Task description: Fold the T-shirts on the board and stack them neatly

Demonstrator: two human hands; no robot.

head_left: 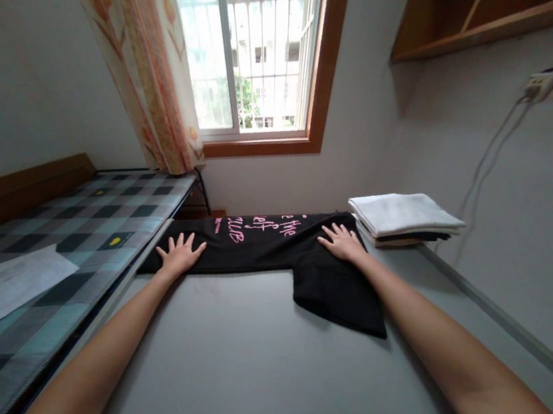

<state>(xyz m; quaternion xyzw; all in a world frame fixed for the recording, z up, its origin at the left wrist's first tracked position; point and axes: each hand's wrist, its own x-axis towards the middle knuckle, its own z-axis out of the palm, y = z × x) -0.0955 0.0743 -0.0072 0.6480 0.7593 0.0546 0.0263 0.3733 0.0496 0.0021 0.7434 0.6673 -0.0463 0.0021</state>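
Black shirt (252,257) lies at twelve o'clock from centre of grey table (235,360), sleeve (337,293) splayed toward two. Left hand (181,253) at ten-thirty, right hand (343,243) at one-thirty: both palm-down, fingers spread, pinching nothing. Step judged as smoothing; best done with light, even pressure drawn outward toward nine and three, without skewing the sleeve. Folded stack (403,213) just beside, at two.

shirt (262,252) on table (234,353), left of stack (401,215)

The shirt (271,248) is black with pink lettering (235,229), the tabletop (225,361) pale grey.
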